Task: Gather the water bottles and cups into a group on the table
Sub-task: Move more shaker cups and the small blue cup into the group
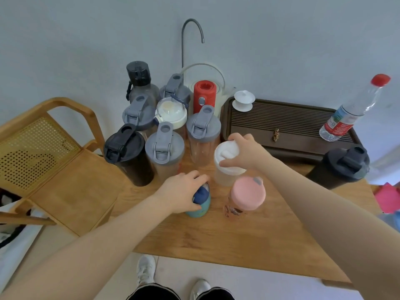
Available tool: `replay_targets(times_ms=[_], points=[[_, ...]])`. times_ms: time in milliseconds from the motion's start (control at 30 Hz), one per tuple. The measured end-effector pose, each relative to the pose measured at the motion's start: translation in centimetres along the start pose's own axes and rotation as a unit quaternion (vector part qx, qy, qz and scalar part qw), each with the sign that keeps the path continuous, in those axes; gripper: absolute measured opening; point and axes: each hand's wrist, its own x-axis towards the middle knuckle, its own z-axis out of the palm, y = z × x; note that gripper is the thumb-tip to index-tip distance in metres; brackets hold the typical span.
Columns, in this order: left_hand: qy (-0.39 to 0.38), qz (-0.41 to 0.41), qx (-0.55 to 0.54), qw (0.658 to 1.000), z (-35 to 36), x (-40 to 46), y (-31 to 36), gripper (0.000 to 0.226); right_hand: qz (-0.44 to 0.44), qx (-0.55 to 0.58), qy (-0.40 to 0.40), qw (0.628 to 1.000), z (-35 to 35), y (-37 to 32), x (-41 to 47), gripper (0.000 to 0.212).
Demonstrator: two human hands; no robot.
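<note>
Several bottles stand packed together at the back left of the wooden table (227, 241): grey-lidded shakers (164, 152), a black shaker (126, 153), a red flask (204, 96) and a cream-lidded cup (171, 113). My left hand (184, 193) grips the top of a small teal bottle (200, 207) with a dark blue cap. My right hand (243, 153) holds the lid of a white-lidded cup (227, 167). A pink-lidded bottle (245, 197) stands just in front of that cup. Apart on the right are a black shaker (342, 167) and a clear water bottle (355, 109) with a red cap.
A dark brown tea tray (287, 128) with a white lidded teacup (243, 100) fills the back right. A white kettle (216, 68) and a curved spout (190, 29) stand behind the group. A wooden chair (54, 161) sits left of the table.
</note>
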Motion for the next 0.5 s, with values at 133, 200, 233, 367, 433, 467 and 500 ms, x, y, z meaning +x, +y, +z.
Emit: replay_targets(times_ms=[133,200,233,367,433,467,500], points=[[-0.009,0.008,-0.002,1.0,0.7,-1.9,0.0,0.072,-0.053,-0.018,-0.076,0.996,0.9,-2.8,-0.8,0.084],[-0.005,-0.002,-0.033,0.999,1.1,-2.6,0.0,0.076,-0.073,-0.034,-0.059,0.995,1.5,-3.9,-1.9,0.087],[0.0,-0.01,-0.061,0.998,1.3,-2.8,0.0,0.079,-0.091,-0.045,-0.006,0.995,1.7,-4.3,-2.8,0.083],[-0.005,-0.041,-0.202,0.979,1.3,-3.7,-0.9,0.098,-0.15,-0.003,0.16,0.976,2.8,-5.8,-7.9,0.034],[-0.034,-0.034,-0.222,0.974,0.9,-4.3,-1.7,0.102,-0.136,-0.031,0.1,0.985,4.8,-6.3,-10.1,0.026],[-0.048,-0.02,-0.21,0.976,0.6,-4.7,-2.1,0.102,-0.126,-0.062,0.071,0.987,6.2,-6.4,-10.7,0.027],[-0.055,-0.001,-0.187,0.981,0.2,-5.0,-2.4,0.098,-0.116,-0.086,0.059,0.988,7.4,-6.5,-11.1,0.03]])
